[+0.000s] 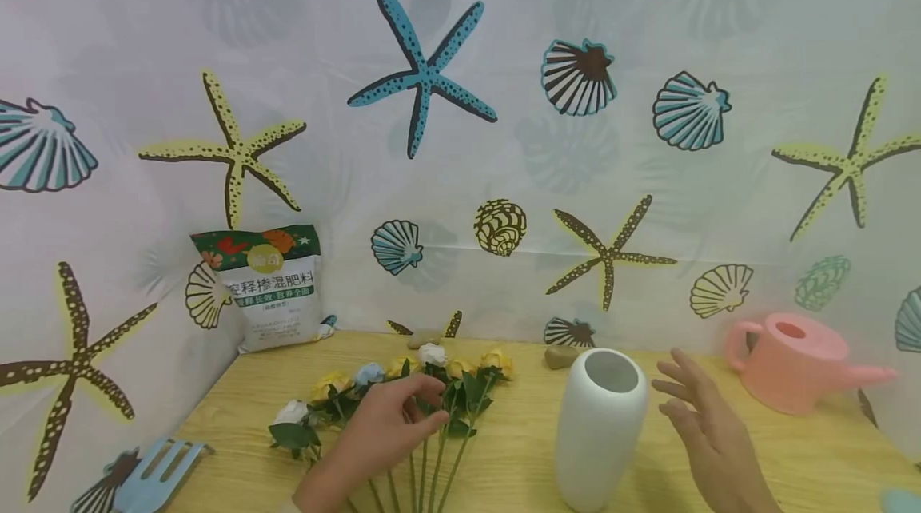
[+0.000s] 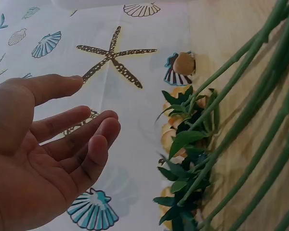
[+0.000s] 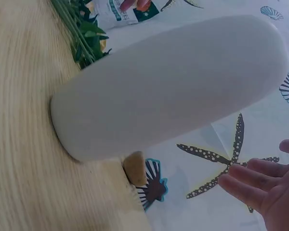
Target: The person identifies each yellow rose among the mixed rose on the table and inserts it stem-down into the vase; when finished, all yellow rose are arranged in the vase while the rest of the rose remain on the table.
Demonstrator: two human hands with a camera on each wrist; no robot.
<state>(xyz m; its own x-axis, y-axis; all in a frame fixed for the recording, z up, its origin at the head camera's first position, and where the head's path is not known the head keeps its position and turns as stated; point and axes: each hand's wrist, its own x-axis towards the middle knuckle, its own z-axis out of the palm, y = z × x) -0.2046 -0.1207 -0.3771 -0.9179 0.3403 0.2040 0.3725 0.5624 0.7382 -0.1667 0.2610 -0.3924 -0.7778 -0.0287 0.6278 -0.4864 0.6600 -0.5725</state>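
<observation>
A tall white vase [image 1: 600,433] stands upright on the wooden table. My right hand [image 1: 708,429] is raised just to its right, fingers loosely extended and apart from the vase; the right wrist view shows the palm side with nothing in it. Several artificial roses with long green stems [image 1: 424,465] lie left of the vase, their blooms white, blue and yellow [image 1: 496,363] toward the back. Above them hovers my left hand [image 1: 384,417], its fingers relaxed and slightly bent. In the left wrist view that palm [image 2: 43,178] holds nothing, and the stems run beside it.
A pink watering can [image 1: 795,365] stands at the back right. At the back left a fertilizer bag [image 1: 277,297] leans on the patterned cloth [image 1: 460,169]. A blue fork-like garden tool [image 1: 158,477] lies front left. Stones, including a brown one [image 1: 561,356], sit along the back edge.
</observation>
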